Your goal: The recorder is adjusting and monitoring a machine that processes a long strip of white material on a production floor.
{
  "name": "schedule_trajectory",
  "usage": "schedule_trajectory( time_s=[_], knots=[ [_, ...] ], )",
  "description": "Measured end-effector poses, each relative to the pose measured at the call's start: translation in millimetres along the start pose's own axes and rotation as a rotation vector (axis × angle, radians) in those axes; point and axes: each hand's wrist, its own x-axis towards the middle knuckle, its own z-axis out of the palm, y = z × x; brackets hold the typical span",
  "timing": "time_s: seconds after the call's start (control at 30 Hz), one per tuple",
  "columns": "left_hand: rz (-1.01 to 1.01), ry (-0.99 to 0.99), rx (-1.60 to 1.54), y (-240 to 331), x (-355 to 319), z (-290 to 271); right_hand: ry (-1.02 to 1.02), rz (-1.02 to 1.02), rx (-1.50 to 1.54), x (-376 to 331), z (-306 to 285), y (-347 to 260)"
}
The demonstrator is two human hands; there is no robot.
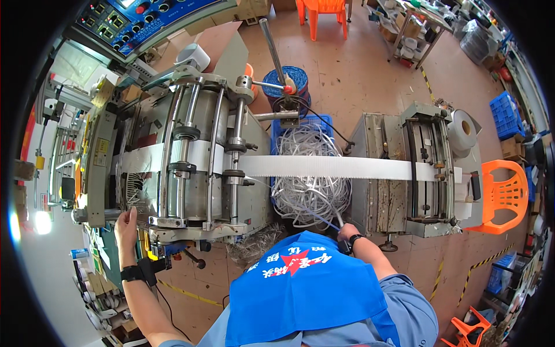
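A white strip with a toothed edge [329,166] runs from the roller machine [193,156] on the left across to a smaller machine [430,168] on the right. At the roller machine's near left corner is my left hand [126,228], its fingers pressed together just below a row of thin bristle-like strands [134,188]. Whatever lies between those fingers is too small to make out. My right hand [347,232] is closed round a thin metallic rod [339,219] at the near side of a heap of tangled white strip trimmings [312,199]. A bluish strand passes close by it.
The trimmings fill a blue crate [325,122] between the machines. Behind it stand an upright metal post [272,49] and a blue-topped drum [293,78]. An orange chair [503,196] is at the right, and a control panel [133,20] is at the far left.
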Motion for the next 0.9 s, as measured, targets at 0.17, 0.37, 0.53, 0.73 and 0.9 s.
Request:
schedule_trajectory(
  time_s=[0.17, 0.37, 0.53, 0.73, 0.9],
  knots=[
    [0.053, 0.006, 0.014, 8, 16, 4, 0.258, 0.018, 0.06, -11, -33, -1],
    [0.157, 0.077, 0.017, 27, 36, 8, 0.555, -0.244, 0.265, -16, -84, -60],
    [0.223, 0.075, -0.014, 47, 52, 9, 0.31, -0.49, 0.394, -33, -91, -156],
    [0.316, -0.026, 0.048, 76, 66, 12, 0.136, -0.796, 0.592, -32, -71, -263],
    [0.445, 0.156, 0.074, 91, 76, 21, 0.141, -0.725, 0.285, -3, -57, -318]
  ],
)
